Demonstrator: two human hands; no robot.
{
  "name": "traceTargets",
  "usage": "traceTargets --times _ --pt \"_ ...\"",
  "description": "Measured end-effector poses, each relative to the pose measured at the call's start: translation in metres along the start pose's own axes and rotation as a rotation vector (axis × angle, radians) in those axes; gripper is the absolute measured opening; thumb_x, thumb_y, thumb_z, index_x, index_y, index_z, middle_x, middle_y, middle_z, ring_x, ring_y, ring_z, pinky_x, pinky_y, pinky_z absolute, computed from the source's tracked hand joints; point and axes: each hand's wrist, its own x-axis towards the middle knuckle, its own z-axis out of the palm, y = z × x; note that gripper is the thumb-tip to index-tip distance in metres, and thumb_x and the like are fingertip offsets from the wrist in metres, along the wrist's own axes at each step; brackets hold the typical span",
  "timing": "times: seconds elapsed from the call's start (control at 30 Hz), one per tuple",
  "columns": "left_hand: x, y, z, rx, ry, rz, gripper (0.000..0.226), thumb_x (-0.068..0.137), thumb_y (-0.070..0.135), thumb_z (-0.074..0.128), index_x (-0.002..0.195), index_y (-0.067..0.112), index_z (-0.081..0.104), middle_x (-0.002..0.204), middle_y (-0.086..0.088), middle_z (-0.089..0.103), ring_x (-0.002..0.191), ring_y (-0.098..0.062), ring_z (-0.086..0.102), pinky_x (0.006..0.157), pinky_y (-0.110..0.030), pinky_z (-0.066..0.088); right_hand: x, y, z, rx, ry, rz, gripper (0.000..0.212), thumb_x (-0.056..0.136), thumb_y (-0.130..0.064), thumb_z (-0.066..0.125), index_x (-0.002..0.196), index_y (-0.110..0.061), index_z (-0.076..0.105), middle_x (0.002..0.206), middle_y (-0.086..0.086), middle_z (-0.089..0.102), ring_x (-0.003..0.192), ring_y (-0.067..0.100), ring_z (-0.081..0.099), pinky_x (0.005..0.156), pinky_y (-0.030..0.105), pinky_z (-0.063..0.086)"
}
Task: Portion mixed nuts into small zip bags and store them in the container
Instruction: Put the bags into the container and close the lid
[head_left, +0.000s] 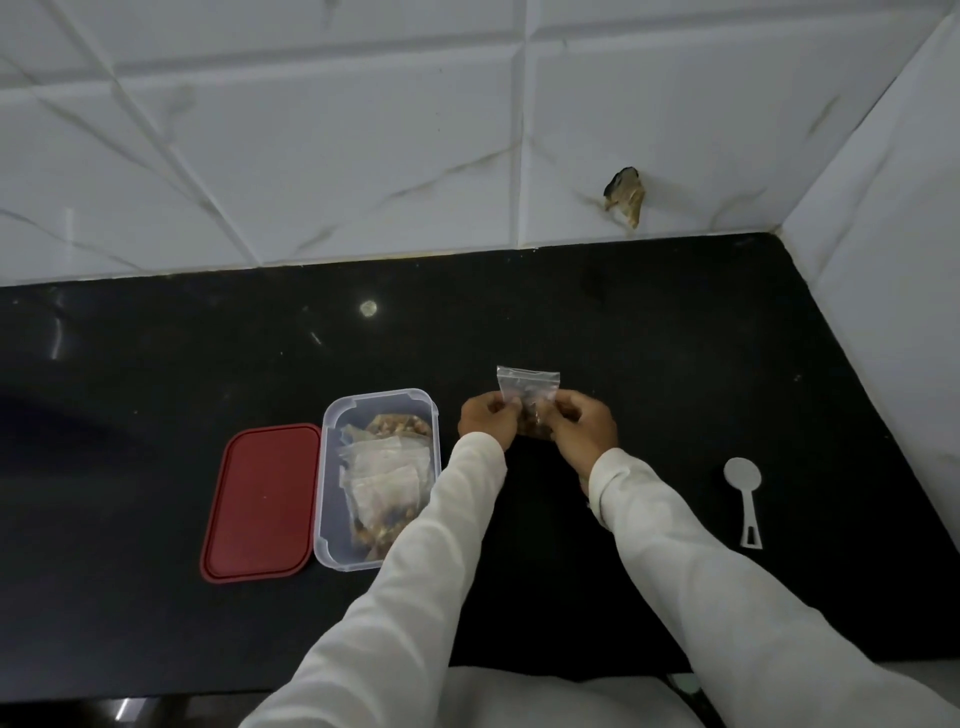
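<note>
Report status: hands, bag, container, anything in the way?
Hands: left hand and right hand both pinch the zip bag of nuts. Open container holds bags, red lid beside it. White spoon off right, nothing blocking.

Both hands (540, 423) pinching small nut bag (529, 395), open container (379, 478), red lid (262, 501) beside

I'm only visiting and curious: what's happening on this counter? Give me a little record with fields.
Surface: black stone countertop, white tiled wall behind
Held item: small clear zip bag of nuts, held between both hands
Left hand: pinches the bag's left side
Right hand: pinches the bag's right side
Container: clear rectangular plastic container, open, left of the hands, holding clear bags and nuts
Lid: red rectangular lid, flat beside the container's left side
Spoon: white plastic spoon, lying on the right, untouched
</note>
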Motion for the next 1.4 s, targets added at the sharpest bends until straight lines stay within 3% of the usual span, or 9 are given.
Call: traceTargets --times 0.2,0.43,0.6,0.7,0.87,1.1,1.23,1.3,1.4 --pt "-0.029 0.013 -0.009 0.079 0.045 0.237 0.007 0.094 0.020 0.062 0.098 0.020 0.067 0.099 0.004 0.069 0.094 -0.013 0.063 0.087 -0.025 0.047 -0.026 -0.015 -0.012 0.076 0.065 -0.040 0.010 0.091 -0.036 0.063 0.097 -0.029 0.068 0.100 -0.009 0.068 0.096 0.009 0.063 0.082 0.028 0.052" --pt "-0.070 0.015 -0.037 0.073 0.142 0.430 0.006 0.092 0.029 0.066 0.094 0.024 0.063 0.090 0.009 0.069 0.087 -0.008 0.066 0.087 -0.033 0.056 -0.069 -0.046 -0.009 0.243 0.008 -0.063 0.017 0.092 -0.039 0.060 0.102 -0.026 0.067 0.104 -0.007 0.067 0.098 0.010 0.064 0.085 0.032 0.054" --pt "-0.090 -0.005 -0.078 0.000 0.235 0.444 0.006 0.090 0.034 0.067 0.091 0.029 0.063 0.087 0.011 0.069 0.085 -0.007 0.067 0.084 -0.035 0.058 -0.105 -0.061 0.010 0.261 -0.190 -0.134 0.017 0.088 -0.026 0.069 0.105 -0.025 0.068 0.102 -0.008 0.071 0.093 0.005 0.068 0.077 0.025 0.056" --pt "-0.097 -0.024 -0.105 -0.051 0.275 0.413 0.011 0.086 0.029 0.072 0.084 0.030 0.062 0.082 0.010 0.071 0.078 -0.005 0.069 0.077 -0.033 0.060 -0.115 -0.061 0.030 0.170 -0.226 -0.173 0.016 0.086 -0.021 0.071 0.102 -0.021 0.068 0.097 -0.004 0.073 0.087 0.006 0.070 0.074 0.025 0.058" --pt "-0.102 -0.050 -0.146 0.056 0.359 0.348 0.021 0.081 0.020 0.079 0.087 0.028 0.060 0.078 0.012 0.069 0.062 0.008 0.063 0.057 -0.007 0.050 -0.125 -0.052 0.068 -0.074 -0.225 -0.221 0.029 0.082 -0.027 0.076 0.108 -0.020 0.065 0.093 -0.007 0.073 0.085 0.006 0.071 0.079 0.031 0.060" --pt "-0.094 -0.067 -0.168 0.311 0.372 0.304 0.037 0.078 0.028 0.081 0.110 0.021 0.063 0.077 0.006 0.070 0.075 -0.016 0.069 0.078 -0.034 0.058 -0.133 -0.046 0.101 -0.462 -0.181 -0.309 0.054 0.086 -0.033 0.071 0.134 -0.022 0.048 0.100 -0.002 0.069 0.093 0.012 0.067 0.085 0.032 0.057" --pt "-0.091 -0.069 -0.172 0.499 0.362 0.391 0.068 0.078 0.031 0.079 0.135 0.022 0.043 0.113 -0.004 0.066 0.093 -0.027 0.068 0.082 -0.043 0.056 -0.135 -0.046 0.112 -0.668 -0.200 -0.339 0.070 0.087 -0.036 0.069 0.145 -0.026 0.031 0.125 0.005 0.059 0.114 0.022 0.059 0.094 0.040 0.053" --pt "-0.094 -0.070 -0.172 0.559 0.397 0.491 0.069 0.076 0.022 0.082 0.135 0.015 0.047 0.124 -0.008 0.056 0.092 -0.030 0.066 0.074 -0.044 0.057 -0.140 -0.044 0.115 -0.739 -0.187 -0.394 0.075 0.087 -0.036 0.068 0.148 -0.027 0.024 0.139 0.005 0.047 0.122 0.025 0.053 0.098 0.040 0.051" --pt "-0.099 -0.076 -0.170 0.680 0.306 0.671 0.049 0.057 -0.003 0.088 0.101 0.003 0.068 0.102 -0.016 0.064 0.064 -0.034 0.066 0.045 -0.039 0.055 -0.152 -0.040 0.115 -0.797 -0.097 -0.551 0.076 0.088 -0.028 0.068 0.150 -0.021 0.024 0.150 0.004 0.030 0.130 0.020 0.043 0.102 0.033 0.046"
